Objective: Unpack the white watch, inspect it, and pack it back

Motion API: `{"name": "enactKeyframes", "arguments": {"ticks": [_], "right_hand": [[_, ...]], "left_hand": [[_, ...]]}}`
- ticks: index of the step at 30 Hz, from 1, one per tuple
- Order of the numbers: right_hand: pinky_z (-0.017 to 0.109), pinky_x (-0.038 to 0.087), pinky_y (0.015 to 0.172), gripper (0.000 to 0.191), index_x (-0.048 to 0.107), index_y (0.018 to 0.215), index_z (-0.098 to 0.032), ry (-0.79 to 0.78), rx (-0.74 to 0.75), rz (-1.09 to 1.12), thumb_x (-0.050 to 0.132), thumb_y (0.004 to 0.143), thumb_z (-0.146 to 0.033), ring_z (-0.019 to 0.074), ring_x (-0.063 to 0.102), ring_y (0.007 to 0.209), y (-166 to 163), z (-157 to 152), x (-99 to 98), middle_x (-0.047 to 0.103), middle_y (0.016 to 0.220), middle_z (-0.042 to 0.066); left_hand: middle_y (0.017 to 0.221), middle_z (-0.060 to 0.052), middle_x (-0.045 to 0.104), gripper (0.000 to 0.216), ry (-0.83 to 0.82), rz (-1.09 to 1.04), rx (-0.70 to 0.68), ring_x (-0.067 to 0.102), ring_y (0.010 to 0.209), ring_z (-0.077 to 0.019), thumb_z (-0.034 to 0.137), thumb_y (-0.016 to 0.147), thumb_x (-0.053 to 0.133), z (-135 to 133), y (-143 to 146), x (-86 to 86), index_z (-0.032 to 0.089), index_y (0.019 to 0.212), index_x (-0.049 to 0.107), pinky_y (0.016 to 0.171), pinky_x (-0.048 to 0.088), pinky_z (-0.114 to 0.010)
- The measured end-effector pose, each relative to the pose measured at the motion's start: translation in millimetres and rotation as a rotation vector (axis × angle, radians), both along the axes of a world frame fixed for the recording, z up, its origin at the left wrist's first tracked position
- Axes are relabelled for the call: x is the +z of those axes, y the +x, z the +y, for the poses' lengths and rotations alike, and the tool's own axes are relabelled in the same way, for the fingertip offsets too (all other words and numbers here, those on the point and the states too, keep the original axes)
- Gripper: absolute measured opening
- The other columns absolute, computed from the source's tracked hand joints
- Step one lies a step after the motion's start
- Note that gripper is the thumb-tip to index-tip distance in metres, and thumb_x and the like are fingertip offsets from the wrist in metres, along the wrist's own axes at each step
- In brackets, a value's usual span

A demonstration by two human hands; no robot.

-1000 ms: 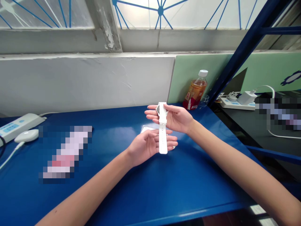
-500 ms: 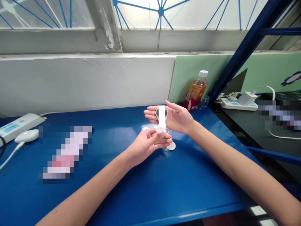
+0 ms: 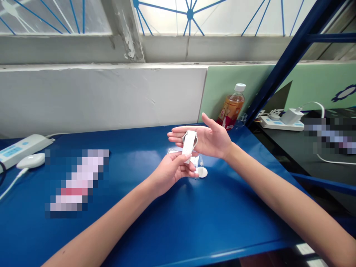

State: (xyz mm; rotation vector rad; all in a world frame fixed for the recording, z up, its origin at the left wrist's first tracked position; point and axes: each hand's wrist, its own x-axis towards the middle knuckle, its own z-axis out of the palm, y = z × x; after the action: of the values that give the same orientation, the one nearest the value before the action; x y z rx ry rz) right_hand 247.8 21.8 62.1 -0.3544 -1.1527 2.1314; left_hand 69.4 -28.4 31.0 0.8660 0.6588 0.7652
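My left hand (image 3: pixel 174 170) pinches the lower end of a small white strip-shaped piece (image 3: pixel 189 142) between thumb and fingers. A silver ring with a dark inside shows partly behind this strip; the strip hides most of it. My right hand (image 3: pixel 213 141) is open, palm toward me and fingers stretched to the left behind the piece. Whether the ring touches the right fingers I cannot tell. Below the hands, on the blue table (image 3: pixel 178 222), lie a clear plastic wrapper (image 3: pixel 198 161) and a white round disc (image 3: pixel 202 172), partly covered by my left hand.
A drink bottle (image 3: pixel 232 105) with a white cap stands at the back right. On the left are a power strip (image 3: pixel 27 144), a white rounded device (image 3: pixel 30 160) with a cable, and a blurred-out flat object (image 3: pixel 79 181). A blue metal post (image 3: pixel 283 63) slants on the right.
The white strip has tilted, its top now leaning right and its broad face toward me. My right hand's thumb has lifted away from it; my left hand has shifted slightly left.
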Motion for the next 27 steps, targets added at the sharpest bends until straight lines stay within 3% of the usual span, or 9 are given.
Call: {"name": "enactKeyframes", "arguments": {"ticks": [5,8,12,19,27], "right_hand": [[0.046,0.031,0.115,0.076,0.064,0.123,-0.006,-0.019,0.053,0.014,0.017,0.098,-0.061,0.0305,0.047,0.136,-2.0,-0.9,-1.4,0.059,0.138,0.018],[0.046,0.031,0.115,0.079,0.063,0.124,-0.005,-0.025,0.049,0.020,0.016,0.098,-0.063,0.0310,0.047,0.136,-2.0,-1.5,-0.9,0.058,0.138,0.019],[0.045,0.031,0.115,0.084,0.061,0.125,-0.004,-0.039,0.023,0.028,0.013,0.096,-0.066,0.0303,0.048,0.135,-1.9,-0.8,-0.5,0.058,0.139,0.019],[0.044,0.030,0.116,0.084,0.060,0.123,-0.004,-0.057,-0.064,0.038,0.019,0.092,-0.071,0.0301,0.049,0.134,-3.4,0.8,-4.3,0.058,0.137,0.022],[0.050,0.032,0.114,0.085,0.058,0.123,-0.009,-0.046,-0.047,-0.015,0.019,0.088,-0.076,0.0321,0.045,0.137,-3.5,-0.9,-2.0,0.053,0.143,0.019]], "left_hand": [[0.063,-0.004,0.065,0.033,0.016,0.023,-0.067,0.066,0.059,-0.0177,0.037,0.089,0.063,-1.6,1.7,-3.8,0.006,0.100,0.069,0.075,0.054,-0.036],[0.081,-0.014,0.074,0.031,-0.002,0.021,-0.091,0.072,0.075,-0.0239,0.034,0.087,0.063,-2.0,2.9,-3.9,0.005,0.097,0.070,0.083,0.054,-0.040],[0.103,-0.024,0.073,0.034,-0.047,0.010,-0.099,0.072,0.098,-0.0334,0.032,0.087,0.065,-2.6,4.5,-3.0,0.002,0.103,0.068,0.095,0.050,-0.048],[0.104,-0.025,0.073,0.034,-0.079,0.020,-0.104,0.073,0.097,-0.0330,0.029,0.091,0.060,-3.4,4.9,-0.3,-0.001,0.105,0.067,0.094,0.052,-0.047],[0.104,-0.024,0.073,0.031,-0.112,0.010,-0.114,0.073,0.098,-0.0319,0.026,0.095,0.053,-3.3,3.6,2.7,0.000,0.105,0.067,0.093,0.053,-0.046]]}}
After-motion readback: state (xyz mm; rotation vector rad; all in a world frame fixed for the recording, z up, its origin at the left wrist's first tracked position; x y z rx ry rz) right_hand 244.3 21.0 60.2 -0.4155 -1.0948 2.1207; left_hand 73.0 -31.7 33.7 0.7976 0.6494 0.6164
